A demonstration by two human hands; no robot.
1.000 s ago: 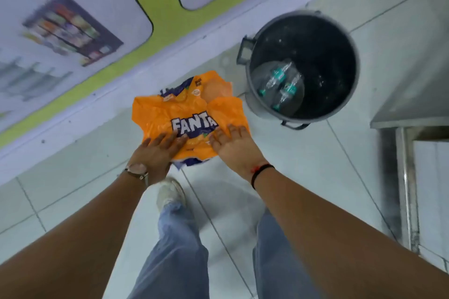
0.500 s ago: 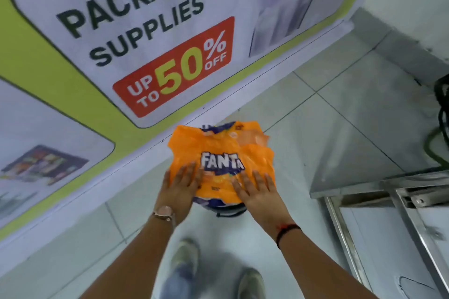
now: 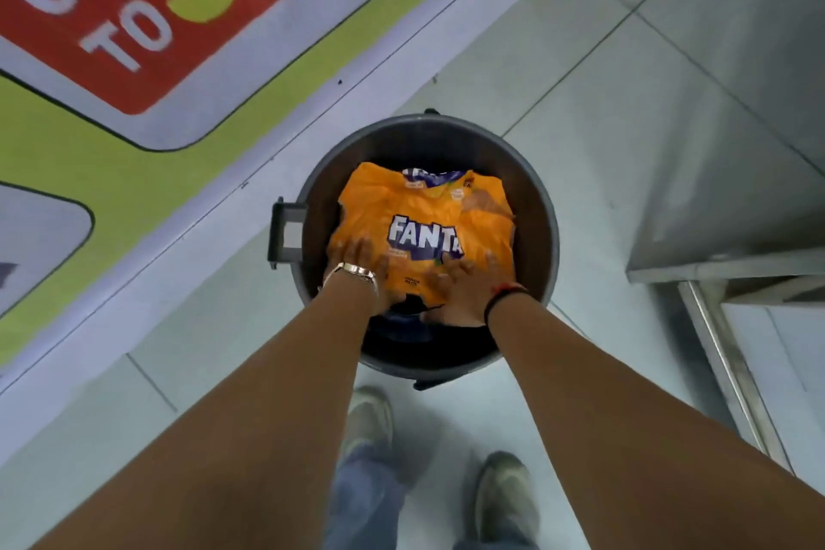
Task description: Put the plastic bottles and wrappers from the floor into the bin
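A large orange Fanta wrapper (image 3: 424,214) lies spread across the mouth of the round dark bin (image 3: 542,210), inside its rim. My left hand (image 3: 361,263), with a watch at the wrist, grips the wrapper's near left edge. My right hand (image 3: 460,286), with a dark band at the wrist, grips its near right edge. Both hands reach down into the bin opening. The bottles seen earlier in the bin are hidden under the wrapper.
The bin stands on pale floor tiles next to a wall banner (image 3: 134,58) in green, white and red. A steel table (image 3: 732,263) with a leg stands at the right. My shoes (image 3: 370,420) are just in front of the bin.
I have carried the wrapper from beside the bin to over it and lowered it into the opening. Both hands kept their hold. The bottles in the bin are now covered.
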